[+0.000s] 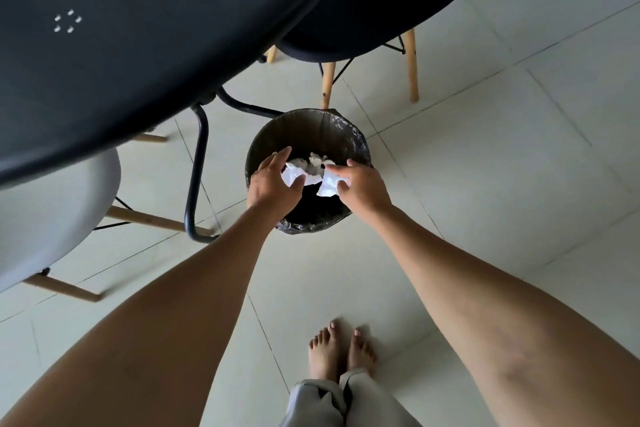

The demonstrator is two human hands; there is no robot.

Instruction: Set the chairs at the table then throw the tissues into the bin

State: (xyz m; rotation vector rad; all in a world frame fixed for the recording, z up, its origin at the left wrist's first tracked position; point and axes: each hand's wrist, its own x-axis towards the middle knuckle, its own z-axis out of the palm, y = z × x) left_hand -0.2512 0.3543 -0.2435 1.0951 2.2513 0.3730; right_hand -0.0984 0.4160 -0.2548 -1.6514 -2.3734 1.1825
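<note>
A round black bin (356, 146) with a dark plastic liner stands on the floor beside the table leg. Both my hands are over its mouth. My left hand (272, 184) has its fingers spread, and a crumpled white tissue (294, 174) lies loose at its thumb. My right hand (360, 185) pinches another white tissue (327, 185) between thumb and forefinger. More crumpled tissue (317, 163) shows between the hands, inside the bin. A black chair (363, 24) is tucked at the dark round table (138, 45). A white chair (52, 215) sits under the table's left side.
The table's black metal leg (195, 180) curves down just left of the bin. Wooden chair legs (327, 83) stand right behind the bin. Pale floor tiles (502, 166) stretch to the right. My bare feet (341, 352) stand close in front of the bin.
</note>
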